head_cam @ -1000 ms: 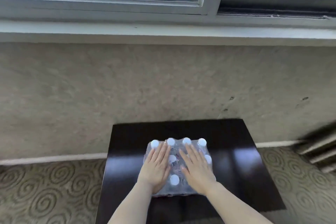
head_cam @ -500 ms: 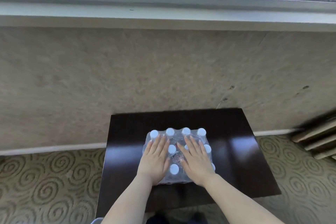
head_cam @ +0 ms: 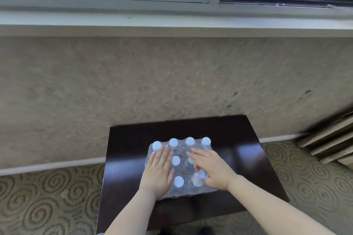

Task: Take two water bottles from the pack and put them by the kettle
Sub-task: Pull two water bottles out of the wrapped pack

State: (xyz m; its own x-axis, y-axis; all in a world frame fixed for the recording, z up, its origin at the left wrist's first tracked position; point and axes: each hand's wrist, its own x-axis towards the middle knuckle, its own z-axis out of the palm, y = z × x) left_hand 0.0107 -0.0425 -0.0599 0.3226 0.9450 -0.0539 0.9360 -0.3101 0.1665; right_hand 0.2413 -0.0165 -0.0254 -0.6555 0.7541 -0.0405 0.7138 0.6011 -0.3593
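A shrink-wrapped pack of water bottles [head_cam: 181, 148] with white caps stands on a small dark wooden table [head_cam: 240, 150]. My left hand [head_cam: 158, 171] lies flat on the left half of the pack, fingers together and stretched out. On the right half, my right hand [head_cam: 212, 168] has turned leftward, its fingers spread over the caps and plastic wrap; it grips nothing I can make out. Both hands hide several caps. No kettle is in view.
The table stands against a beige wall [head_cam: 133, 82] under a window sill [head_cam: 172, 25]. Patterned carpet [head_cam: 47, 196] surrounds it. Slatted beige furniture [head_cam: 332, 139] juts in at the right edge.
My right hand has rotated to the left and shifted across the pack's right side. The left hand stays flat in place. The view has tilted slightly upward.
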